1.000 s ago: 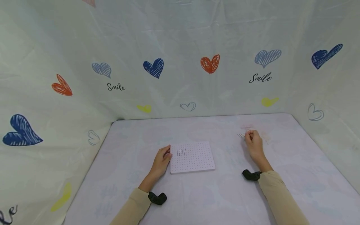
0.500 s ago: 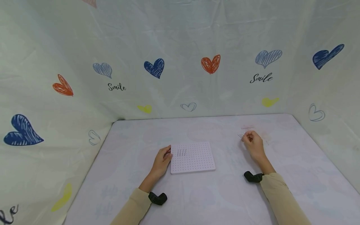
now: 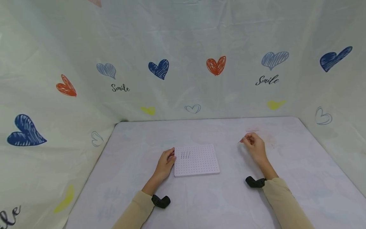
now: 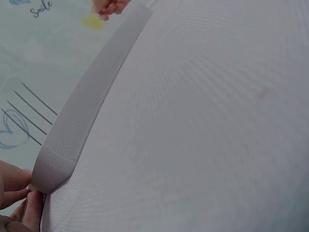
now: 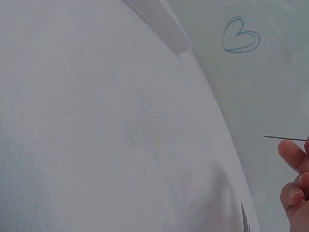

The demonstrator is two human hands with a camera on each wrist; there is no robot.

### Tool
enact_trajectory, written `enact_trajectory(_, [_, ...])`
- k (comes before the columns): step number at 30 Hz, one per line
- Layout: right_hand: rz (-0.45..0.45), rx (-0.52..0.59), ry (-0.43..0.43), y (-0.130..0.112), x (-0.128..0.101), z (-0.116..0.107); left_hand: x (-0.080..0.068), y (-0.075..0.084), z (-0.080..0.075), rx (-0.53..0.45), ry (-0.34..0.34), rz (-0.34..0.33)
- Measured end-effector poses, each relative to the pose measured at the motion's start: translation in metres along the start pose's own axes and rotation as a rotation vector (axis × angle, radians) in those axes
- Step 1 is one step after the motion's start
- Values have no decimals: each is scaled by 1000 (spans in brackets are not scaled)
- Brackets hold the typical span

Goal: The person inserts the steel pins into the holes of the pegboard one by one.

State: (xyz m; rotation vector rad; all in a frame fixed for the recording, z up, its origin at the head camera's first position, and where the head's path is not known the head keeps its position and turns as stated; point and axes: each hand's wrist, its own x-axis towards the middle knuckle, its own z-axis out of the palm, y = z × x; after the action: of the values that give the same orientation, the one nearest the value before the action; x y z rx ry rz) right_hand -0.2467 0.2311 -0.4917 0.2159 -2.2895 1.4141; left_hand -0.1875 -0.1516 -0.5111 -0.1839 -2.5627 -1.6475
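Holding the board point(image 3: 196, 160) by its left edge, our left hand point(image 3: 165, 163) sits just left of centre in the head view, fingers curled against the corner; the left wrist view shows fingertips point(image 4: 19, 193) pinching that corner at lower left. The board lies flat on the desk point(image 3: 200, 203), its long axis running left to right across the frame. Four pins point(image 3: 185, 155) stand in its upper-left holes, side by side in a short row and leaning slightly; in the left wrist view they show as thin dark lines point(image 4: 29, 113) slanting toward the upper left.

Further right, our right hand point(image 3: 254, 147) hangs above the desk, well apart from the board, its fingers drawn together and pinching one pin point(image 5: 285, 138). In the right wrist view that pin lies nearly level at the right edge of the frame, its sharp end pointing left, away from the fingers point(image 5: 292, 157).

We judge the step in hand to be carrying a fresh pin toward the board. The next move, as we read it, calls for turning the pin upright, tip down, and lining it with a free hole beside the row.
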Motion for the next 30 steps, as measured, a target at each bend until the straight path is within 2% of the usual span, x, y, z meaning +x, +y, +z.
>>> enact_trajectory(10, [-101,101,-51,-28,-4,16,-1,3,0,-5,-7,1])
enact_trajectory(15, [-83,104,-84,-24,-5,28,-1,3,-1,-1,-8,-4])
enact_trajectory(21, [-92,161,-136,-30,-9,41,-2,3,-1,-5,-2,-12])
enact_trajectory(26, [-81,200,-168,-42,-13,50,-2,3,-1,3,-2,-11])
enact_trajectory(30, [-90,241,-205,-65,-17,52,-1,3,-1,5,2,-17])
